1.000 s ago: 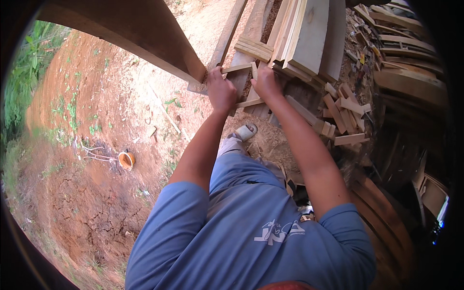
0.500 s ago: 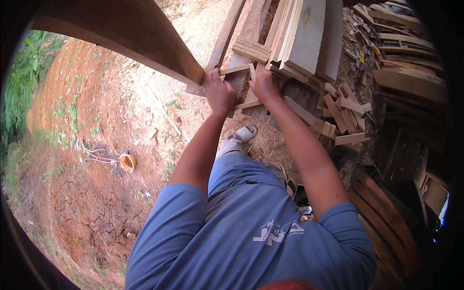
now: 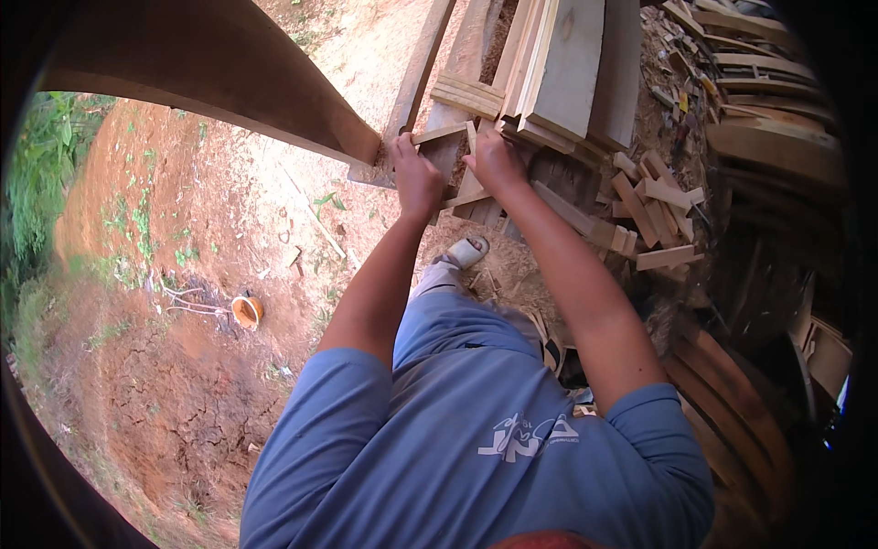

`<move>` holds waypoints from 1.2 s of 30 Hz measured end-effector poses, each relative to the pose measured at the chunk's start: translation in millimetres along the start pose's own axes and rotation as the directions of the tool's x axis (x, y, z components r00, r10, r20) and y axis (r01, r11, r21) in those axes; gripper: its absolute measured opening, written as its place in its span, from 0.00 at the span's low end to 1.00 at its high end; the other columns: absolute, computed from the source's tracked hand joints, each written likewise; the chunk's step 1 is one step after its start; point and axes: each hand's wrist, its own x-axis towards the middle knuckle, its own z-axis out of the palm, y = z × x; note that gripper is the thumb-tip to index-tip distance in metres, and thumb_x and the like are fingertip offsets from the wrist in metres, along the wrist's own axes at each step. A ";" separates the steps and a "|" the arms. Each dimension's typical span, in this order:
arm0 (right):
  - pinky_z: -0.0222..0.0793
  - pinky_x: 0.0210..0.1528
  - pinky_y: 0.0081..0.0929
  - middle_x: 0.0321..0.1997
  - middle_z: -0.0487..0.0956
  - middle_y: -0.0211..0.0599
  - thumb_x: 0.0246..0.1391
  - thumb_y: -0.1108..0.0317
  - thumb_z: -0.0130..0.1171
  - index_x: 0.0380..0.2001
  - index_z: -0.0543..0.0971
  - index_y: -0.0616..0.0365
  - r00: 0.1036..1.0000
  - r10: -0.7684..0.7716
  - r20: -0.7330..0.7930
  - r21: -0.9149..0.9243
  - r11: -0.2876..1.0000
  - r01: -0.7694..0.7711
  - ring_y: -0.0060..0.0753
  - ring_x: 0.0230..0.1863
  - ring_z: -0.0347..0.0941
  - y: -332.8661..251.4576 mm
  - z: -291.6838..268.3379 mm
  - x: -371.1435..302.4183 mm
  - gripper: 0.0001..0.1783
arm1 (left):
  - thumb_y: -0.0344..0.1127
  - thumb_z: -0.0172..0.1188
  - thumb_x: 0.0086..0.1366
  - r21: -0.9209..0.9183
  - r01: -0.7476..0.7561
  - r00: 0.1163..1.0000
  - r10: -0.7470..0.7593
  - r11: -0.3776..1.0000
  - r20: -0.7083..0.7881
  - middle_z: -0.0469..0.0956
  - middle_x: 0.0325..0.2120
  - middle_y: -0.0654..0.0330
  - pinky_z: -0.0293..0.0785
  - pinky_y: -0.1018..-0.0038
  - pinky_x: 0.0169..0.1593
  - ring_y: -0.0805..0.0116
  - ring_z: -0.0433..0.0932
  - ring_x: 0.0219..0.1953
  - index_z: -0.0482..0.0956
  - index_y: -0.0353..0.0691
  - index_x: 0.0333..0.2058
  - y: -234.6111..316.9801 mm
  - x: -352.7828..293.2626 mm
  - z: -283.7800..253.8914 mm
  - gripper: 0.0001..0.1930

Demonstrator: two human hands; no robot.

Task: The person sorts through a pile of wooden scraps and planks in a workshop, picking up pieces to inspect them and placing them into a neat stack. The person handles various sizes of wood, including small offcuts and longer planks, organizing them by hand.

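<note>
A small frame of thin wooden slats (image 3: 440, 134) lies between my hands over the planks. My left hand (image 3: 417, 176) is closed around its left side, fingers curled and partly hidden. On the opposite side my right hand (image 3: 497, 163) grips the frame's right slat (image 3: 472, 136), whose end sticks up past the thumb. The frame's near slat (image 3: 465, 199) runs across below both hands. Just beyond the frame, several short slats (image 3: 468, 91) lie stacked across the planks.
Long boards (image 3: 569, 69) are stacked at the far right of my hands. Short wood offcuts (image 3: 654, 206) lie heaped to the right. A thick dark beam (image 3: 219, 73) slants in from the upper left. On the dirt at left sits an orange container (image 3: 246, 312).
Both hands stay on the slat frame with nearly the same grip. The whole view has shifted slightly; I cannot make out any clear movement of the frame over the planks.
</note>
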 end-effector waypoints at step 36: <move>0.77 0.50 0.46 0.50 0.75 0.52 0.48 0.68 0.74 0.48 0.73 0.63 0.996 0.079 -0.036 0.226 0.972 -0.069 0.59 0.50 0.77 0.3 0.8 -93.8 0.27 | 0.23 0.50 0.65 -0.122 -0.021 0.999 0.026 0.992 0.039 0.68 0.54 0.40 0.60 0.56 0.65 0.42 0.66 0.59 0.66 0.29 0.57 -20.4 5.0 -3.5 0.21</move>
